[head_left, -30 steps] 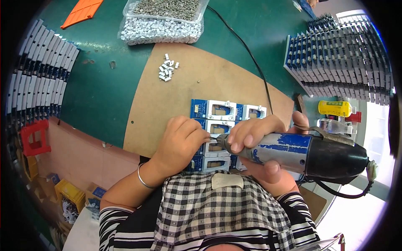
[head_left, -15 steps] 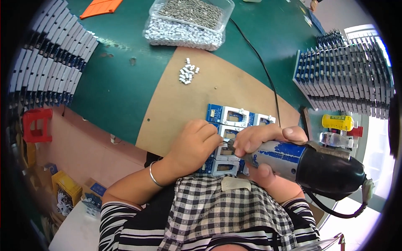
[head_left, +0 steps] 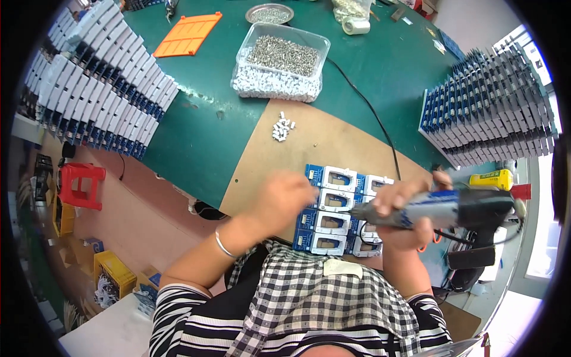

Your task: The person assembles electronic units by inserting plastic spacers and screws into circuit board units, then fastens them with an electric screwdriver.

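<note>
My right hand [head_left: 401, 211] is wrapped round a power screwdriver [head_left: 437, 209] with a worn blue and silver barrel and a black rear end. Its tip points left, over a block of blue circuit boards with white frames [head_left: 332, 222] laid in rows. Left of that tip, my left hand [head_left: 284, 199] hovers by the boards' left edge. Its fingers look curled together but are blurred, and anything pinched in them cannot be made out. A small pile of white plastic pieces [head_left: 282, 128] lies farther off on the brown board [head_left: 256, 169].
A clear tub of screws [head_left: 282, 55] sits on a bag of white pieces [head_left: 276, 83] at the back. Tall stacks of boards stand left [head_left: 98, 98] and right [head_left: 482, 113]. A black cable [head_left: 372, 107] crosses the table. An orange tray [head_left: 189, 34] lies back left.
The view has shifted, showing more of the table's far side. My left hand has drawn left from the screwdriver's tip, and the screwdriver has moved right, uncovering more of the boards.
</note>
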### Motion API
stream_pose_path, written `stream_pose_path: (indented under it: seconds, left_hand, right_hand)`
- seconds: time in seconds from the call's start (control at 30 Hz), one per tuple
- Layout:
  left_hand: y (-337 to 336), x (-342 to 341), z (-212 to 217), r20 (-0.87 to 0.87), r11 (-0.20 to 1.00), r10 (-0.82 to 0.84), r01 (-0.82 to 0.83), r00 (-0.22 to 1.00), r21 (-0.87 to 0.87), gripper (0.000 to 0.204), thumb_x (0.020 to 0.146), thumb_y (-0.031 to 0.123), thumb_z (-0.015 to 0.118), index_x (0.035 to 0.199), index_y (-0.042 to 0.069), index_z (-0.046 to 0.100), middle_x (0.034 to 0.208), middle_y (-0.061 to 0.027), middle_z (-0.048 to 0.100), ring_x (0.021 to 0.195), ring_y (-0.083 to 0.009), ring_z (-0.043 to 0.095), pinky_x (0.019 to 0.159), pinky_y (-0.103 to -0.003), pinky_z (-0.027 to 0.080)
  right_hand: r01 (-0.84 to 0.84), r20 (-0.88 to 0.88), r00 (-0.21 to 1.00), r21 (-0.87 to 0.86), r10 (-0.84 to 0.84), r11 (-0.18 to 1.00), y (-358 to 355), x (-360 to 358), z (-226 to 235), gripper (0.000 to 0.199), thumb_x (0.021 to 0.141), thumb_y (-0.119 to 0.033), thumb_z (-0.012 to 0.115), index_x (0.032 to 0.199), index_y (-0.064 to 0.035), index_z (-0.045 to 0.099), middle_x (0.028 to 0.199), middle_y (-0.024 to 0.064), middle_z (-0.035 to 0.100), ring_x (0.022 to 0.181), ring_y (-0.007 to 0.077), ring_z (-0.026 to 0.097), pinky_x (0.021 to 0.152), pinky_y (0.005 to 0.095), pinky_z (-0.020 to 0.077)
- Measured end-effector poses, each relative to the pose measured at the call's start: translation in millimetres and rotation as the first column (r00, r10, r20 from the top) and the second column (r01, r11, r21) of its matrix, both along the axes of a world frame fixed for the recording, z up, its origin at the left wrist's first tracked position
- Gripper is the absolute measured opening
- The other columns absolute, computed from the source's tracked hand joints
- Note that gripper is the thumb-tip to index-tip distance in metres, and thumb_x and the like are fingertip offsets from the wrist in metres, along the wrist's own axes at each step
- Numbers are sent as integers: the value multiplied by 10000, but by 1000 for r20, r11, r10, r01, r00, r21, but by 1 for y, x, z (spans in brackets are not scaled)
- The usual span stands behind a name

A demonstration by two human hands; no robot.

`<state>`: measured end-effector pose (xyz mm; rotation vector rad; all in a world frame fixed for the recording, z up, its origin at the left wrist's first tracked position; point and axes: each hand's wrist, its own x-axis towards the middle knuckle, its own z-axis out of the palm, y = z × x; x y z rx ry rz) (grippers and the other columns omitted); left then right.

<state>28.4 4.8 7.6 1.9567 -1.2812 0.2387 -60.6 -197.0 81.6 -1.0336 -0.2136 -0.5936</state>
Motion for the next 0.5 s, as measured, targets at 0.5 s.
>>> stream_pose_path:
  seconds: [0.5]
  left_hand:
    - [9,133,2,135,948,60,-99,989,303,139,754,12,593,878,34,651,848,-122,619,840,-302,607,730,-381,494]
  right_hand:
    - [212,73,973,75,-217,974,-27,-58,1,746,781,-276,731,1331,-121,251,788,122,567,656,261,608,658,427,528]
